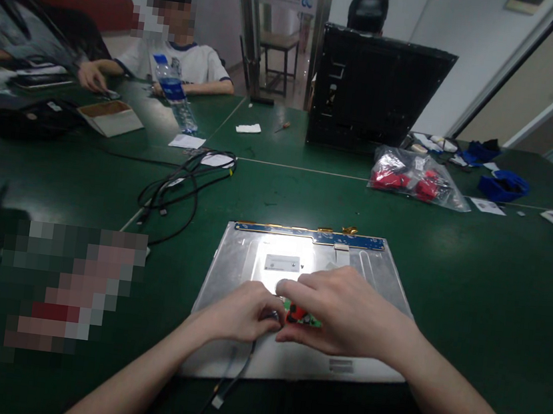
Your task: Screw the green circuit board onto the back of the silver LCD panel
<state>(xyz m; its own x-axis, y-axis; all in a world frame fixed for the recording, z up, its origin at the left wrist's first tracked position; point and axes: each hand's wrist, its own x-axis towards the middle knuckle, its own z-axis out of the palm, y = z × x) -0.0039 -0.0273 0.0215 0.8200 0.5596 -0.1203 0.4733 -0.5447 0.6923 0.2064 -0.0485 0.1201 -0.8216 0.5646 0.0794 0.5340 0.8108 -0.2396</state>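
A silver display panel [228, 275] lies flat on the green table, a blue circuit strip [293, 234] along its far edge. Both hands are over its middle, at a small green circuit board [313, 320]. My left hand [248, 311] has its fingers curled round a dark cable end at the board's left side; a dark cable [242, 371] runs from there towards the near edge, with a white connector [217, 401] beside it. My right hand [339, 309] closes thumb and fingers round a red and black object [296, 313] above the board.
Black coiled cables [193, 187] lie at the left. Beyond stand a water bottle [174, 94], an open box [110, 118] and a large black screen [376, 91]. A plastic bag [416, 177] with red items lies behind the panel. People sit at the left.
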